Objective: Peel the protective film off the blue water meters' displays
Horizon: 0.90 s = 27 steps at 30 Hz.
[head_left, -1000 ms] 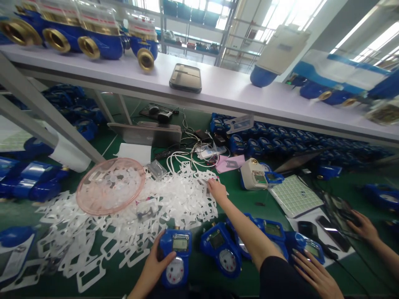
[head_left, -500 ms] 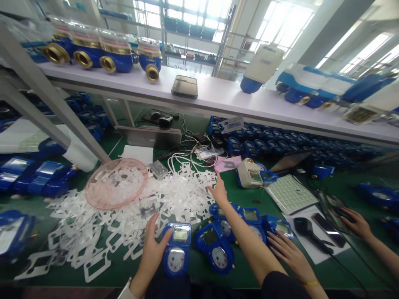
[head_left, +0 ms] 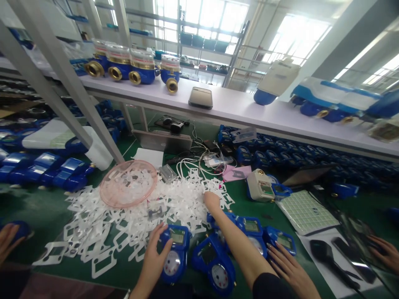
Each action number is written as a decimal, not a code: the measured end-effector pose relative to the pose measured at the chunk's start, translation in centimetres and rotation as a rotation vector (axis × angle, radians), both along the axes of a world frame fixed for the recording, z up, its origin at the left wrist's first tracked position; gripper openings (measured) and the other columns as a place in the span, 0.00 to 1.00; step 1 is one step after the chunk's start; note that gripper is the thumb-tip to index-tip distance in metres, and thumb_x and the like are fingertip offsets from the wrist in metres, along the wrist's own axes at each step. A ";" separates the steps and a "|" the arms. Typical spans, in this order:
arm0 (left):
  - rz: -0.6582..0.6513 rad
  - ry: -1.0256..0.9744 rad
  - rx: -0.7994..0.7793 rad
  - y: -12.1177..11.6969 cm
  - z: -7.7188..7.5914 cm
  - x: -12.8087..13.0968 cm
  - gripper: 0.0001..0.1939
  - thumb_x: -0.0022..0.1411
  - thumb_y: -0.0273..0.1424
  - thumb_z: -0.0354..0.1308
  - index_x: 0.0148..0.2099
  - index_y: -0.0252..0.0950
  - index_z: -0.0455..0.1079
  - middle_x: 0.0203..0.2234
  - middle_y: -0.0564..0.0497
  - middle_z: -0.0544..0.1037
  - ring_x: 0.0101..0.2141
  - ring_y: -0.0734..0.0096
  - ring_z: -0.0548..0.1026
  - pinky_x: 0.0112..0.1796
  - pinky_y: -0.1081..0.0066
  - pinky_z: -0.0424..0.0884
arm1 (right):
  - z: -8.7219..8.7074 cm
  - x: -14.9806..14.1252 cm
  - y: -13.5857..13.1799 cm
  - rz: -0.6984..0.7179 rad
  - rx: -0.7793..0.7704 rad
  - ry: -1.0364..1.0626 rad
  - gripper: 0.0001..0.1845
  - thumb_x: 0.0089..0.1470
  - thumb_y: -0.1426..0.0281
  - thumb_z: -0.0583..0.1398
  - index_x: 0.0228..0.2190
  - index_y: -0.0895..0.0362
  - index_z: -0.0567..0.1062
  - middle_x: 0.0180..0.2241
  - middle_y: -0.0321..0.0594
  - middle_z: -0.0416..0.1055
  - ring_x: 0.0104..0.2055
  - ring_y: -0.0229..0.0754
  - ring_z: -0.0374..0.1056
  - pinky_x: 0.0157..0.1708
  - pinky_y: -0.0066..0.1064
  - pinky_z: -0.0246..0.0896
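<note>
My left hand [head_left: 155, 255] rests against the left side of a blue water meter [head_left: 177, 254]. Its fingers are spread, with the thumb over the meter's edge. This meter has a small grey display above a round white dial. My right hand [head_left: 212, 202] reaches into a heap of thin white plastic cut-out frames [head_left: 183, 199]. Its fingers are curled down and mostly hidden, so what they hold cannot be seen. Under and beside my right forearm sit more blue meters, among them a tilted meter [head_left: 213, 263].
A co-worker's hand [head_left: 289, 268] touches a blue meter [head_left: 282, 241] at right; another hand [head_left: 385, 251] is farther right. A third person's hand [head_left: 9, 241] shows at far left. Also around are a pink round tray [head_left: 104, 193], a laptop [head_left: 162, 141], a scanner [head_left: 327, 257] and a shelf [head_left: 237, 101].
My right hand has dropped from above the heap's right edge into the white frames, its fingers now curled. My left hand stays at its meter. The view has swung left, revealing a hand there.
</note>
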<state>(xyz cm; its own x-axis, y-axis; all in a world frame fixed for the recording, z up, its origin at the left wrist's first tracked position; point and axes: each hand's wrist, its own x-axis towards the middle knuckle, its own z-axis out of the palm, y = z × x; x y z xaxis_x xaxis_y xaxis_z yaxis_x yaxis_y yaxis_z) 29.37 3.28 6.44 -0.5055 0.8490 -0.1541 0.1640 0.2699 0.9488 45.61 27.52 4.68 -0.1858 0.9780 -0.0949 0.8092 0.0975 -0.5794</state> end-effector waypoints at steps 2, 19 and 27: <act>0.044 -0.040 0.001 0.1 -0.9 0.0 0.24 0.52 0.44 0.57 0.49 0.38 0.67 0.54 0.42 0.64 0.56 0.53 0.63 0.54 0.52 0.63 | 0.3 0.5 0.2 0.013 -0.017 -0.033 0.21 0.36 0.70 0.61 0.37 0.46 0.75 0.36 0.46 0.76 0.44 0.52 0.70 0.41 0.42 0.62; -0.036 0.102 -0.219 -2.1 -1.7 1.2 0.47 0.44 0.37 0.62 0.64 0.37 0.47 0.46 0.42 0.67 0.42 0.55 0.71 0.43 0.57 0.68 | 4.3 2.1 -9.4 -0.146 -0.181 0.859 0.25 0.43 0.58 0.63 0.44 0.49 0.67 0.28 0.36 0.72 0.32 0.48 0.73 0.33 0.40 0.68; -0.126 -0.342 -0.223 -2.4 -3.8 1.5 0.49 0.50 0.36 0.59 0.65 0.31 0.34 0.52 0.31 0.65 0.44 0.57 0.73 0.46 0.58 0.69 | 4.5 2.2 -14.3 -0.142 -0.319 0.950 0.28 0.38 0.58 0.68 0.41 0.52 0.65 0.22 0.30 0.68 0.21 0.40 0.68 0.19 0.29 0.61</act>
<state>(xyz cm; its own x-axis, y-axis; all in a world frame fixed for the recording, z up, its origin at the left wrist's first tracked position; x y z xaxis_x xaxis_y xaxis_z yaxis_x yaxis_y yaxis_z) 30.86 0.89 2.69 -0.2878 0.8279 -0.4814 -0.1050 0.4724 0.8751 47.76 13.26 9.20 -0.2043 0.9517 -0.2293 -0.0087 -0.2360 -0.9717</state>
